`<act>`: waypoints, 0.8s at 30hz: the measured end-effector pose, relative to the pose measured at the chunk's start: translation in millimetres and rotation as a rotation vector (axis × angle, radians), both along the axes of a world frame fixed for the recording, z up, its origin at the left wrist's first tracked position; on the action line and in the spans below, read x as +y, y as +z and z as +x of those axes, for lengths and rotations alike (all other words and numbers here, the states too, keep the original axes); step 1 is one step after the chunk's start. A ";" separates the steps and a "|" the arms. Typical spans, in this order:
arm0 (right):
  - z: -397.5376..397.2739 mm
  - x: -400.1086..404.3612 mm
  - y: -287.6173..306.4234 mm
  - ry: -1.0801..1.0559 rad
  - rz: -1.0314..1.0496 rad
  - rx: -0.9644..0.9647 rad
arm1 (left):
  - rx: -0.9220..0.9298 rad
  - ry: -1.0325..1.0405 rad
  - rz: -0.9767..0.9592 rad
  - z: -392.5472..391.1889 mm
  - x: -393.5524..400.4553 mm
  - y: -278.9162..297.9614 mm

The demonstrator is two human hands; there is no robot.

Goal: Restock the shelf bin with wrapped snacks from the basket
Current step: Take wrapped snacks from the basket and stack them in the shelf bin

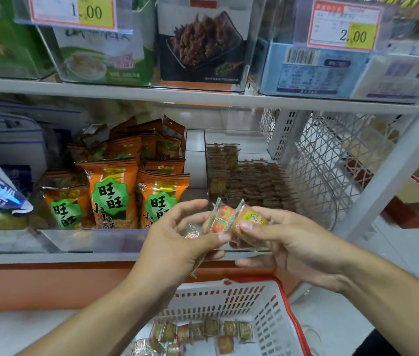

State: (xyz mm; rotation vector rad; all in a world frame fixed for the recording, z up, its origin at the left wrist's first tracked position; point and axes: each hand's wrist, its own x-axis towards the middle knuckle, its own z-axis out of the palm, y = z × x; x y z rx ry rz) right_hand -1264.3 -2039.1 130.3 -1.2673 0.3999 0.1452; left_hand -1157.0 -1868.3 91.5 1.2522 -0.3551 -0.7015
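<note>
Orange snack bags [116,191] fill the bin left of the clear shelf bin [247,181], where brown wrapped pieces lie in rows behind its low front wall. Before it, left hand [177,242] and right hand [288,245] pinch small wrapped snacks [231,217], orange-yellow in clear film, above the white red-rimmed basket [267,304] holding more.

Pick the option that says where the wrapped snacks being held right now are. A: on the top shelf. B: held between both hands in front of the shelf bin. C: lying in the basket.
B: the left hand and right hand both pinch the wrapped snacks above the basket, in front of the shelf bin.
</note>
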 end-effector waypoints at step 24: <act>-6.3 -6.0 -16.4 -0.016 -1.299 -0.733 | 0.371 0.042 -0.072 1.5 3.0 10.7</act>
